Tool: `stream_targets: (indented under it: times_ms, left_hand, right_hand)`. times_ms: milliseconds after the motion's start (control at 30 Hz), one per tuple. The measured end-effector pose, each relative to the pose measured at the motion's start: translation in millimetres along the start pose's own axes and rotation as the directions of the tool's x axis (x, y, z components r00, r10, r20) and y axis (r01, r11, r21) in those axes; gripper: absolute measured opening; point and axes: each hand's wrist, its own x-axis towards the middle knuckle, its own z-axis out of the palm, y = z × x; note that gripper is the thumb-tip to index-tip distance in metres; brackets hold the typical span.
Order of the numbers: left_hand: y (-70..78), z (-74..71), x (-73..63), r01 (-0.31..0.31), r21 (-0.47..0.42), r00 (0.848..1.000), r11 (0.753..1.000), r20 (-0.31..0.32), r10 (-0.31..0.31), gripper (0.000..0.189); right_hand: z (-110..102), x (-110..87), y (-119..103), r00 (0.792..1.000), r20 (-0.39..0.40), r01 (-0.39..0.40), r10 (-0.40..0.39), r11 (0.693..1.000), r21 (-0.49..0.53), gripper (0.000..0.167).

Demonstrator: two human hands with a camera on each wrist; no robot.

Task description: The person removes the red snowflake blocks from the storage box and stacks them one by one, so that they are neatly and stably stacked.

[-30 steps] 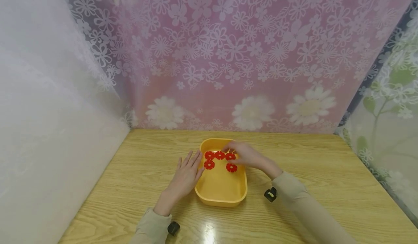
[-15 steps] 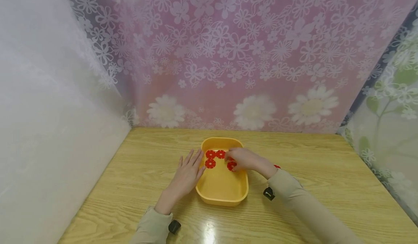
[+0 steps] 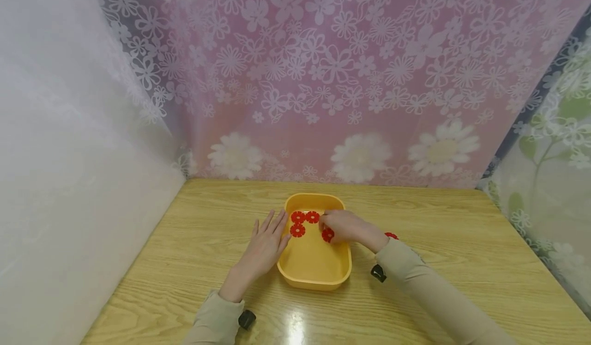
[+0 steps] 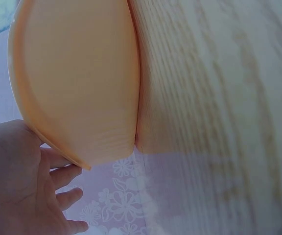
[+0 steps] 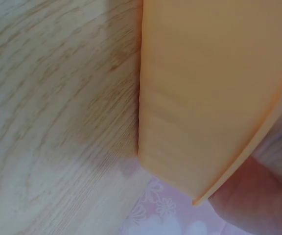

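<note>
A yellow plastic tray (image 3: 315, 286) stands on the wooden table, with several red notched discs (image 3: 297, 230) flat inside its far half. My left hand (image 3: 259, 250) rests against the tray's left rim, its fingers straight and spread; the left wrist view shows this hand (image 4: 18, 181) at the rim too. The right hand (image 3: 346, 227) reaches over the right rim, fingers curled down at the discs on that side. One red disc (image 3: 328, 235) shows partly beside its thumb, and the disc at the far right corner is hidden under the hand. In the right wrist view the tray wall (image 5: 209, 98) hides the fingertips.
Another red piece (image 3: 391, 235) lies on the table (image 3: 438, 222) just behind the right wrist, partly covered by it. Flowered curtains (image 3: 295, 78) hang along the back and both sides. Black wrist cameras (image 3: 247, 319) sit below both sleeves.
My right hand has lowered into the tray, its fingers closing over the far right disc. A red piece on the table behind the wrist has come into sight. The left hand stays at the rim.
</note>
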Motion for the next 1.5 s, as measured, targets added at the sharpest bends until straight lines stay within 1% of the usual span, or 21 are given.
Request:
stream_targets:
  times_ms: [133, 367, 533, 733, 867, 933, 1033, 1167, 1333, 1500]
  left_hand:
    - [0.7, -1.0, 0.1, -0.001, 0.000, 1.000, 1.000, -0.001, 0.001, 0.058]
    - [1.9, -1.9, 0.4, 0.009, -0.004, 1.000, 1.000, 0.006, -0.009, 0.058]
    - [2.5, -2.5, 0.8, 0.012, -0.005, 1.000, 1.000, 0.015, -0.012, 0.058]
    - [2.4, -1.4, 0.9, 0.011, -0.004, 1.000, 1.000, 0.014, -0.011, 0.058]
    - [1.8, 0.6, 0.8, 0.011, -0.003, 1.000, 1.000, 0.012, -0.011, 0.058]
    - [1.4, 1.7, 0.8, 0.012, -0.005, 1.000, 1.000, 0.009, -0.012, 0.057]
    - [0.5, 3.2, 1.2, 0.013, -0.007, 1.000, 1.000, 0.005, -0.013, 0.058]
    - [0.1, 3.6, 1.4, 0.012, -0.002, 1.000, 1.000, 0.006, -0.012, 0.057]
    - [0.0, 2.3, 1.2, 0.011, 0.007, 1.000, 1.000, 0.011, -0.011, 0.058]
    - [0.2, 0.8, 0.7, 0.014, 0.005, 1.000, 1.000, 0.011, -0.014, 0.058]
  right_hand:
    - [0.7, -0.1, 1.4, 1.000, -0.006, 0.012, -0.012, 1.000, -0.007, 0.027]
    - [0.7, 0.3, 1.5, 1.000, 0.011, 0.004, -0.004, 1.000, -0.019, 0.028]
    - [-0.2, -1.5, 2.2, 1.000, -0.006, 0.025, -0.025, 0.999, -0.024, 0.025]
    - [0.8, -3.6, 4.3, 0.997, -0.057, 0.060, -0.060, 0.998, 0.004, 0.022]
    - [2.8, -4.3, 6.7, 0.993, -0.098, 0.075, -0.068, 0.995, 0.064, 0.027]
    - [2.8, -4.7, 7.9, 0.990, -0.124, 0.084, -0.070, 0.990, 0.111, 0.029]
    - [1.4, -6.8, 8.8, 0.985, -0.165, 0.082, -0.054, 0.982, 0.171, 0.032]
    - [-2.6, -12.3, 8.7, 0.974, -0.224, 0.095, -0.044, 0.971, 0.220, 0.034]
    - [-7.6, -21.1, 8.2, 0.952, -0.301, 0.143, -0.061, 0.956, 0.258, 0.041]
    - [-8.9, -29.1, 9.6, 0.935, -0.353, 0.138, -0.043, 0.959, 0.248, 0.044]
